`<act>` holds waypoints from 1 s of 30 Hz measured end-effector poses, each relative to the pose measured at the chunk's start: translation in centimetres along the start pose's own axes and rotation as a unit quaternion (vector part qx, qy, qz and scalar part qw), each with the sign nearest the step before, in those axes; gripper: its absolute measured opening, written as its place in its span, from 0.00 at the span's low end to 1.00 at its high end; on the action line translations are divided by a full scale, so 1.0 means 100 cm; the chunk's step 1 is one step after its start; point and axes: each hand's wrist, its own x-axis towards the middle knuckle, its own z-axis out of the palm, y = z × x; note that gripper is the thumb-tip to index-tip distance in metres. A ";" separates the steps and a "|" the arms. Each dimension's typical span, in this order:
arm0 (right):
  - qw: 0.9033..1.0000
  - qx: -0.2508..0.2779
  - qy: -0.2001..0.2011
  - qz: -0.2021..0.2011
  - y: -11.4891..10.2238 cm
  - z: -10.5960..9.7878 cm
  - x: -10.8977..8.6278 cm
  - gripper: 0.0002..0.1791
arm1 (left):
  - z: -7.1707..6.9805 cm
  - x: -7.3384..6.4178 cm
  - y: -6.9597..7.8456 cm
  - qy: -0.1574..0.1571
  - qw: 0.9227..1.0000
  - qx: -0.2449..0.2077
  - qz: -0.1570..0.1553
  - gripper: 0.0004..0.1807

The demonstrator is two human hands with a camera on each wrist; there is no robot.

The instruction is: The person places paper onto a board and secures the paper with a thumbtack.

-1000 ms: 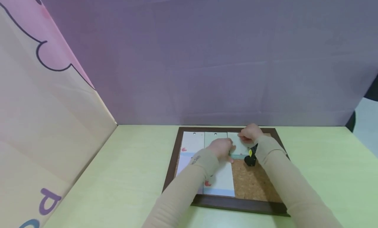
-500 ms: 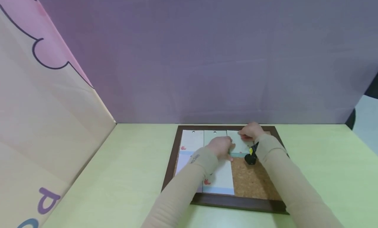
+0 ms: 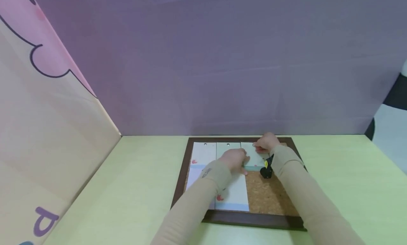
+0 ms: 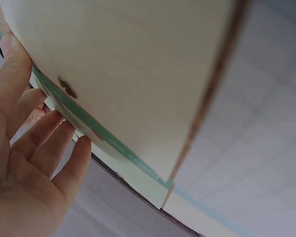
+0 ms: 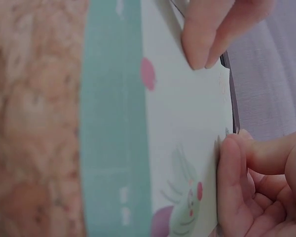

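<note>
A brown-framed cork board (image 3: 270, 197) lies on the table with printed paper sheets on it. My left hand (image 3: 233, 159) lies over the middle sheets, its fingers (image 4: 79, 158) fairly straight and touching the paper around a green-banded sheet (image 5: 182, 113). At that sheet's top edge, my right hand (image 3: 267, 142) pinches a small thumbtack (image 3: 254, 144) between thumb and index finger, mostly hidden by the fingertips. Silver thumbtacks (image 3: 228, 144) show along the top of the two neighbouring sheets. In the right wrist view, fingers of both hands meet the paper's far edge.
Bare cork shows at the board's lower right. The pale green table (image 3: 140, 188) spreads out on both sides. A grey-purple cloth wall (image 3: 203, 68) rises right behind the board, and a printed panel (image 3: 54, 132) stands at the left.
Both hands keep nearly the same place on the board; the right fingertips stay at the sheet's top edge. The whole head view has shifted slightly.
</note>
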 end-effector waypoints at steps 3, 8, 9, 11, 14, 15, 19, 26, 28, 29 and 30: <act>1.000 -0.012 0.006 0.004 -0.002 -0.001 0.000 0.08 | 0.000 0.000 0.000 0.000 1.000 -0.006 0.000 0.36; 1.000 -0.030 0.008 -0.002 -0.003 -0.003 -0.001 0.09 | -0.002 0.000 0.001 0.004 1.000 -0.012 -0.006 0.37; 0.999 -0.032 0.009 -0.004 -0.003 -0.004 -0.001 0.09 | -0.003 0.000 0.002 0.004 1.000 -0.014 -0.006 0.37; 0.999 -0.035 0.011 -0.005 -0.003 -0.004 -0.002 0.08 | -0.003 0.001 0.002 0.004 1.000 -0.013 -0.005 0.37; 0.999 -0.034 0.016 -0.003 -0.004 -0.003 -0.002 0.07 | -0.004 0.001 0.002 0.000 1.000 -0.012 -0.004 0.37; 0.999 -0.035 0.017 -0.002 -0.005 -0.003 -0.002 0.07 | -0.004 0.001 0.002 -0.001 1.000 -0.011 -0.004 0.37; 0.998 -0.052 0.021 -0.002 -0.006 -0.003 -0.003 0.06 | -0.004 0.001 0.001 -0.001 1.000 -0.014 -0.004 0.37; 0.997 -0.076 0.016 -0.001 -0.009 -0.003 -0.010 0.07 | -0.004 -0.001 0.002 0.002 1.000 -0.012 -0.002 0.35; 0.997 -0.076 0.015 0.000 -0.010 -0.003 -0.011 0.07 | -0.003 -0.001 0.001 0.002 1.000 -0.011 -0.002 0.35; 0.997 -0.077 0.014 0.000 -0.010 -0.003 -0.012 0.07 | -0.003 0.000 0.001 0.002 1.000 -0.011 -0.003 0.35; 0.997 -0.079 0.013 -0.001 -0.010 -0.004 -0.012 0.07 | -0.003 0.000 0.001 0.001 1.000 -0.011 -0.004 0.35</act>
